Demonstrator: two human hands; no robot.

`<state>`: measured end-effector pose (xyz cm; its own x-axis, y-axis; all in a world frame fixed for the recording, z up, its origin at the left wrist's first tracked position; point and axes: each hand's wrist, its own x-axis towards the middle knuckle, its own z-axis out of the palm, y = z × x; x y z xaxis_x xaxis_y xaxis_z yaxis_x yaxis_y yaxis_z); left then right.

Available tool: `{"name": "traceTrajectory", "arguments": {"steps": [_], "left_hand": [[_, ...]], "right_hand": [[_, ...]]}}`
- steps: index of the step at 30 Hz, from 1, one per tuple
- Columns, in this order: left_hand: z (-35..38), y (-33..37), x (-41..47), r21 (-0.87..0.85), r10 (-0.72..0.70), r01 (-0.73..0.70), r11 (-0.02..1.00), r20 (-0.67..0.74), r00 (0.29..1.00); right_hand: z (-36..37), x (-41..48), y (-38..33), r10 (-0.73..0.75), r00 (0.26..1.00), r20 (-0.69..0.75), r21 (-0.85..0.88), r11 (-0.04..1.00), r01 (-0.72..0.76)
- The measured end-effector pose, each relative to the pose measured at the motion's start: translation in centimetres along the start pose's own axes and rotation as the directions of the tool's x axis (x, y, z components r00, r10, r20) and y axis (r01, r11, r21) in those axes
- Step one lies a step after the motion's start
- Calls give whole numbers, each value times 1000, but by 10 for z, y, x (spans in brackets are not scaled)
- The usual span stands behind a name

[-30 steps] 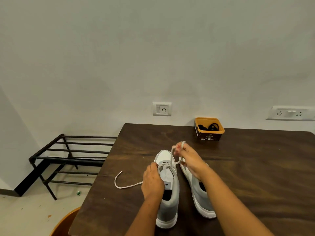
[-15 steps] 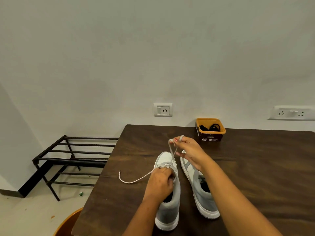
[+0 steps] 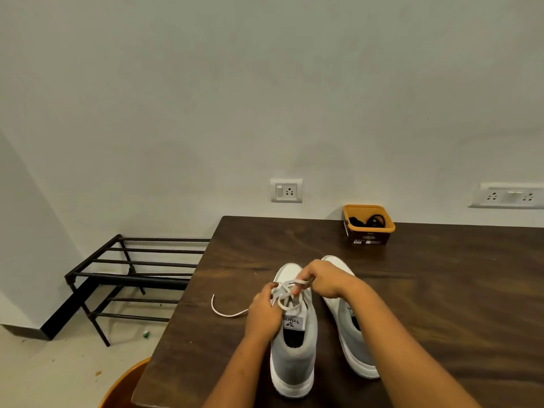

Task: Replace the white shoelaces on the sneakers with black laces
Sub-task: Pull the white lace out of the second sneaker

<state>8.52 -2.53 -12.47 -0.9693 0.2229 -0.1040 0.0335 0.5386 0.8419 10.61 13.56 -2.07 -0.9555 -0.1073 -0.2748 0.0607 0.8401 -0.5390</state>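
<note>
With left hand (image 3: 263,312) and right hand (image 3: 322,279), fingers curled, pinches white lace (image 3: 300,281) above left sneaker (image 3: 293,360) on table (image 3: 441,290), beside right sneaker (image 3: 353,346); covers eyelets and fingertips. Trails loose end leftward. Shows black laces (image 3: 374,220) half hidden in orange tub (image 3: 368,230), well apart.

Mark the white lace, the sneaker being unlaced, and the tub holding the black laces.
white lace (image 3: 231,315): head view, on the loose trailing end.
sneaker being unlaced (image 3: 291,360): head view, on the grey heel fabric.
tub (image 3: 369,238): head view, on the brown front wall.
</note>
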Motion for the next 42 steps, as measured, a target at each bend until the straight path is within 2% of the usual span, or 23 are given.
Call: {"name": "traceTrajectory", "arguments": {"steps": [2,3,7,9,11,13,15,17,18,19,21,23,25,26,27,29,30,32,34,36,38,42], "left_hand": [[0,3,6,27,-21,19,999,91,996],[-2,5,8,48,-41,34,998,138,990],[-8,16,17,132,-16,-13,991,213,977],[-9,25,15,97,21,-42,994,208,978],[-10,32,12,43,70,-78,996,154,986],[-11,38,6,-51,88,-83,995,98,991],[-14,43,-1,-326,4,-1,945,9,1000],[-21,51,-10,-663,-145,107,741,-2,989],[-27,52,-13,-734,-199,159,660,33,979],[-33,53,-16,-744,-226,213,633,85,970],[-46,50,-19,-638,-272,388,665,276,922],[-57,48,-23,-416,-320,559,717,516,794],[-65,44,-21,-188,-437,632,752,576,691],[-67,39,-17,-65,-507,633,771,538,673],[-67,33,-11,94,-564,595,798,463,684],[-67,23,1,450,-590,440,777,275,760],[-65,21,4,539,-555,388,748,186,811],[-56,27,6,525,-408,288,801,126,904],[-39,36,5,426,-268,184,886,146,952],[-23,40,5,359,-204,140,923,146,968],[-13,40,7,365,-161,103,925,134,978],[-3,45,11,363,-54,-9,932,163,985]], "right_hand": [[-2,0,1,54,993,-102,-48,997,-59],[-2,-1,1,67,987,-144,-19,997,-71],[4,1,5,135,944,-302,316,948,-35],[9,3,7,163,940,-299,543,839,28],[14,5,9,177,955,-238,652,758,22],[21,7,12,197,964,-179,670,742,-27],[26,9,14,221,964,-144,658,750,-73],[29,9,16,208,972,-105,621,778,-99],[30,9,16,194,977,-91,583,806,-105],[31,9,16,183,979,-87,534,838,-109],[32,11,18,184,975,-122,436,893,-114],[34,14,21,198,957,-211,344,932,-117],[37,18,25,203,944,-260,262,956,-133],[38,20,26,202,946,-255,228,963,-144],[40,22,26,198,950,-241,198,968,-152],[42,25,25,181,958,-223,123,980,-156],[42,27,24,176,959,-224,86,983,-160],[43,31,23,176,957,-232,40,984,-172],[46,35,21,182,956,-230,20,983,-183],[50,37,21,208,953,-220,18,978,-209],[52,38,21,233,947,-220,56,972,-226],[54,30,28,294,925,-238,309,927,-215]]}}
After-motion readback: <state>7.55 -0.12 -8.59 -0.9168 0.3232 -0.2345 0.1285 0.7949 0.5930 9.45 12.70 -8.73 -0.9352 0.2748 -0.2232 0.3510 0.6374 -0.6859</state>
